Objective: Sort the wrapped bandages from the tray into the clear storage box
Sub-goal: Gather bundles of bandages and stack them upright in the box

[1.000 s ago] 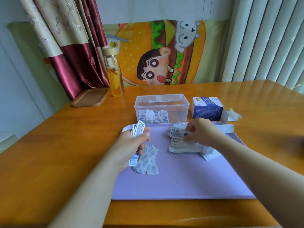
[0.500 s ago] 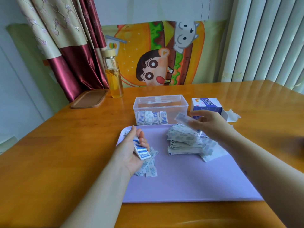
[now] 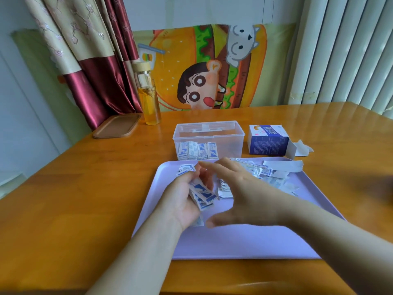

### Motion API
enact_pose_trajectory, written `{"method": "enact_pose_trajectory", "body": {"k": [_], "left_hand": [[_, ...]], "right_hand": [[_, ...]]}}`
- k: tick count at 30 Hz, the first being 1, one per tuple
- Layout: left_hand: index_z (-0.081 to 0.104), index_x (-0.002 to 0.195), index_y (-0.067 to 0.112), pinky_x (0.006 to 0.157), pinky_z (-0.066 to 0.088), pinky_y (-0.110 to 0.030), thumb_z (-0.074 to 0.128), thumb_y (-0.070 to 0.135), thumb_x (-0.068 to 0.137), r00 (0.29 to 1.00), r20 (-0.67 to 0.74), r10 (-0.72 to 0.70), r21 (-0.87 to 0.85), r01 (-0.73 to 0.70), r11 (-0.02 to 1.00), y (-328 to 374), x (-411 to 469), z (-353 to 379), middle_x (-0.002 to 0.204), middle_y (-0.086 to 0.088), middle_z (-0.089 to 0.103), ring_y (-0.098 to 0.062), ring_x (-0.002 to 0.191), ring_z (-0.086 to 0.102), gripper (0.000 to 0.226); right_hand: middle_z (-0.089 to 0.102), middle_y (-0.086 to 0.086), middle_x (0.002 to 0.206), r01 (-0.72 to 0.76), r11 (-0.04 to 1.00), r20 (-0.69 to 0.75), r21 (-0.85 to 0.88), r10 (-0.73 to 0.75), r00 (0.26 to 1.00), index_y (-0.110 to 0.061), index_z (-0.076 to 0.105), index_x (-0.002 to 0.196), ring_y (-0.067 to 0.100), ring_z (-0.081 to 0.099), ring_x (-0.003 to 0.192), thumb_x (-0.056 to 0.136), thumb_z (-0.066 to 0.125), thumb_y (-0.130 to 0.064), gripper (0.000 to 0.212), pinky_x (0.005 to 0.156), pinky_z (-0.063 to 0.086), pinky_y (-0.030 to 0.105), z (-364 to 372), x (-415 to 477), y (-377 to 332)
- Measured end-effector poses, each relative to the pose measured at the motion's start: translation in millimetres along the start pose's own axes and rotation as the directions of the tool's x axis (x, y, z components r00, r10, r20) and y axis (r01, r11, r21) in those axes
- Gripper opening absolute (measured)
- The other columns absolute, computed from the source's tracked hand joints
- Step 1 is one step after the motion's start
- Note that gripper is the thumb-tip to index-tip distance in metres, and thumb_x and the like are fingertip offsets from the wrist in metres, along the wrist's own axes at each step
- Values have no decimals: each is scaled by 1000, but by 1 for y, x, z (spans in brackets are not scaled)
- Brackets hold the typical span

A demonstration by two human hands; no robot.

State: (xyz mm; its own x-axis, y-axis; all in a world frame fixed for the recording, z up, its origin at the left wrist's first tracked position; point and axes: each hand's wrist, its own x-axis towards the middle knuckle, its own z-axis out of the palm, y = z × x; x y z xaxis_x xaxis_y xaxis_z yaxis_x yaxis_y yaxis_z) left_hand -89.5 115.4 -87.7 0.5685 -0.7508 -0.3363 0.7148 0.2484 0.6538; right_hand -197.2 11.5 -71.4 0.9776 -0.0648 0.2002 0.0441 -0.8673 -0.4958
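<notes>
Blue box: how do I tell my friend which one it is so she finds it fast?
Look at the big wooden table, then at the far edge of the purple tray. Behind it stand two boxes side by side, apart; the blue box is the right one. It is cardboard, blue and white with print, while the clear box is see-through.

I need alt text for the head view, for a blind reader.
A left hand holds a stack of wrapped bandages over a lilac tray; the open right hand hovers beside it. Behind stands a clear storage box with more inside.
</notes>
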Motion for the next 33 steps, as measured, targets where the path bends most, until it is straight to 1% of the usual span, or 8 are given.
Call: {"method": "enact_pose_trajectory", "body": {"k": [3, 7, 11, 14, 18, 23, 28, 33], "left_hand": [[65, 110, 7, 65, 50, -30, 49, 12, 93, 999, 29, -28, 84, 25, 996, -3, 0, 3, 81, -7, 58, -15, 62, 57, 24], [60, 98, 7, 73, 46, -35, 47, 12, 89, 987, 130, -96, 243, 62, 968, -12, -5, 7, 91, -16, 53, -28, 87, 56, 16], [61, 89, 7, 54, 48, -24, 46, 8, 90, 975, 217, -50, 377, -37, 926, -13, -10, 7, 74, -10, 60, -18, 67, 62, 15], [63, 93, 9, 59, 46, -25, 47, 9, 93, 970, 241, -19, 430, -90, 898, -10, -12, 6, 81, -8, 59, -18, 75, 57, 16], [57, 103, 13, 59, 45, -25, 49, 27, 96, 970, 236, -56, 556, -87, 827, -6, -12, 4, 92, -9, 49, -18, 87, 52, 18], [59, 89, 18, 43, 30, -14, 56, 17, 92, 965, 259, -37, 617, -136, 775, 8, -10, 4, 70, 4, 47, -4, 56, 46, 5], [68, 79, 19, 42, 30, -14, 57, 26, 89, 957, 288, -19, 673, -188, 715, 20, -5, 8, 66, 5, 51, -6, 59, 45, 16], [66, 91, 17, 47, 35, -16, 50, 22, 95, 900, 340, 273, 736, -435, 518, 39, 9, 17, 65, 8, 52, -3, 55, 45, 17]], "right_hand": [[16, -14, 134, 30, 982, -40, -184, -38, 998, -44, -7, 144, 9, 24, 128, 58, 79, -58, 122, 107, 29, 21, 5, 0, 2], [-2, -15, 151, -16, 996, 58, -93, 21, 998, -51, -18, 139, 8, 6, 142, 57, 84, -50, 131, 109, 26, 23, 3, 5, 0], [26, -16, 130, -1, 997, 50, -77, 5, 999, -43, -7, 145, 2, 33, 115, 60, 84, -44, 125, 91, 34, 13, -2, 10, 0], [31, -16, 114, 29, 998, -18, -54, -30, 999, -37, 12, 147, 0, 44, 89, 62, 85, -37, 113, 79, 42, 14, -6, 16, 1], [29, -18, 125, 100, 993, 22, -64, -98, 995, -39, 16, 145, -1, 48, 97, 60, 87, -36, 111, 80, 44, 10, -15, 15, -2], [49, -19, 124, 59, 978, -39, 199, -52, 998, -31, 41, 137, 2, 56, 104, 80, 73, -26, 66, 92, 48, 24, -34, 21, -11], [68, -11, 82, -18, 999, -150, 43, 24, 988, -29, 66, 113, 5, 59, 67, 92, 56, -19, 25, 62, 48, 20, -47, 37, -14], [61, -10, 55, 47, 976, -302, 210, 19, 953, -15, 70, 91, 5, 57, 51, 86, 64, -8, 10, 54, 47, 18, -62, 57, -14]]}}
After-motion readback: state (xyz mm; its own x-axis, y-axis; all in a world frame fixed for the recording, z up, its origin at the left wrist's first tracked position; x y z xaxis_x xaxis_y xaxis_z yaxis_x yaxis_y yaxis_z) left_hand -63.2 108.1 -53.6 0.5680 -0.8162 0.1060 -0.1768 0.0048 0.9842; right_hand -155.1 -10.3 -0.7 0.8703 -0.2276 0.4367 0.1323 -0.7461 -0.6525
